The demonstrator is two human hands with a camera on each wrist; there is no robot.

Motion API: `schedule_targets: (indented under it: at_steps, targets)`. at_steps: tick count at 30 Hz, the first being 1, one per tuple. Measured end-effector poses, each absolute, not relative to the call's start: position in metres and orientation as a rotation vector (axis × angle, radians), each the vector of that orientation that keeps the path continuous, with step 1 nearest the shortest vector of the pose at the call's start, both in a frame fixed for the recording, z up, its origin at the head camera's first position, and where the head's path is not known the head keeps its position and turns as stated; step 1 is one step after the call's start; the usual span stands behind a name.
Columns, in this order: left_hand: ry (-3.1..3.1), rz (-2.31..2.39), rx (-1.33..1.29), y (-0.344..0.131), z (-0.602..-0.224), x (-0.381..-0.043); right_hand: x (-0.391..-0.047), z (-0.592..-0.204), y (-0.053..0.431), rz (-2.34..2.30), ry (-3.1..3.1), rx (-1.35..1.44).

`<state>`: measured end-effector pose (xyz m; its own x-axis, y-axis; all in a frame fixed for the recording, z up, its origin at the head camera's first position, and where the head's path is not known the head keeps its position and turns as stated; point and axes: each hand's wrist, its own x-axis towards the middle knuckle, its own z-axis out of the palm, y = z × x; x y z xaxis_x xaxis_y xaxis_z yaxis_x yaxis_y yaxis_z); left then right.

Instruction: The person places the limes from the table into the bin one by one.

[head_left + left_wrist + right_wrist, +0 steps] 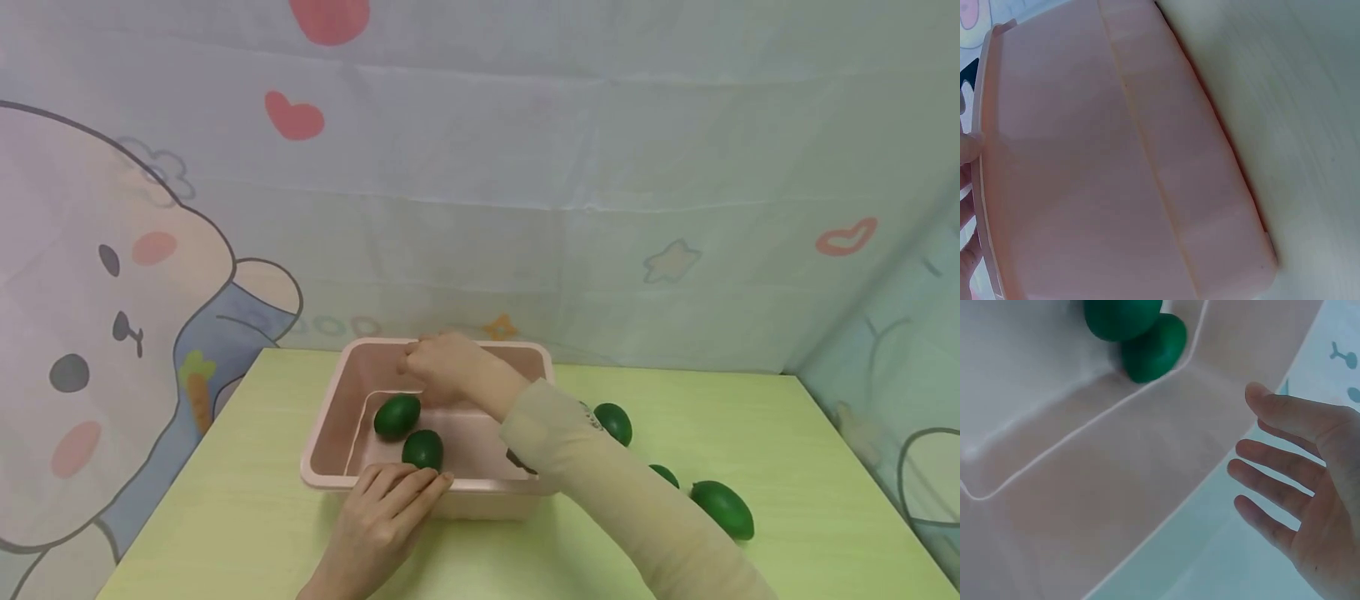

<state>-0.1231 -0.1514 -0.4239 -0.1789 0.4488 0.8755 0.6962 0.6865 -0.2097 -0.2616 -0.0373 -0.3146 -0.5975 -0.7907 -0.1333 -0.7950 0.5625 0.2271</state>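
A pink plastic bin [491, 503] stands on the table. Two smooth, dark green oval fruits lie inside: one fruit [397, 416] farther back, another fruit [423, 451] near the front wall. My left hand [382, 521] holds the near rim, fingers bent over it; the left wrist view shows the thumb [969, 149] against the rim edge. Over the far part of the bin is my right hand [450, 367]. In the right wrist view this right hand [1310, 481] has its fingers spread and loosely extended, with nothing in them, near the bin's rim.
Right of the bin lie more green fruits: one fruit [613, 424] beside the sleeve, a fruit [663, 475] partly covered by it, and a fruit [722, 509] farther right. The right sleeve [600, 475] crosses the bin's right side. A patterned cloth [465, 167] hangs behind the table.
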Motion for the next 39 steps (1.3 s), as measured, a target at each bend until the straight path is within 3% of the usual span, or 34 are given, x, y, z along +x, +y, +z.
schedule_targets:
  at_steps: [39]
  targets:
    - [-1.786, -0.273, -0.916, -0.15, -0.424, -0.125, -0.231, -0.273, 0.004, 0.152, 2.906, -1.315]
